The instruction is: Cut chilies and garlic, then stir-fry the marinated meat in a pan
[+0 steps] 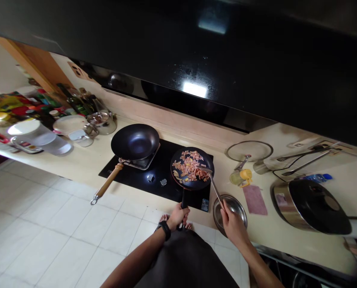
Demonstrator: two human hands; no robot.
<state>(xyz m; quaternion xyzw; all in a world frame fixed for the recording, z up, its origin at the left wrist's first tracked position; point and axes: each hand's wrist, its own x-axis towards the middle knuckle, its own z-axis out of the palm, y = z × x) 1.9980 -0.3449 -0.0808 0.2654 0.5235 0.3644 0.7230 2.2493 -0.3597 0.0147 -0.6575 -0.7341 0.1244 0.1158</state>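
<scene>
A black frying pan (181,183) rests on the right side of the black cooktop (166,193), with pieces of pinkish meat (190,165) spread inside it. My left hand (178,216), with a dark band on the wrist, is wrapped round the pan's black handle. In my right hand (232,224) is the handle of a metal spatula (216,187), whose blade lies among the meat at the pan's right side. Just under and beyond my right hand is a steel bowl (242,214) on the counter.
A wok (135,141) with a wooden handle sits on the left burner. Bottles and jars crowd the left counter. On the right are a glass lid (236,152), a yellow-topped jar (244,176), a pink cloth (255,200) and a large pot (290,200). A dark hood overhangs the stove.
</scene>
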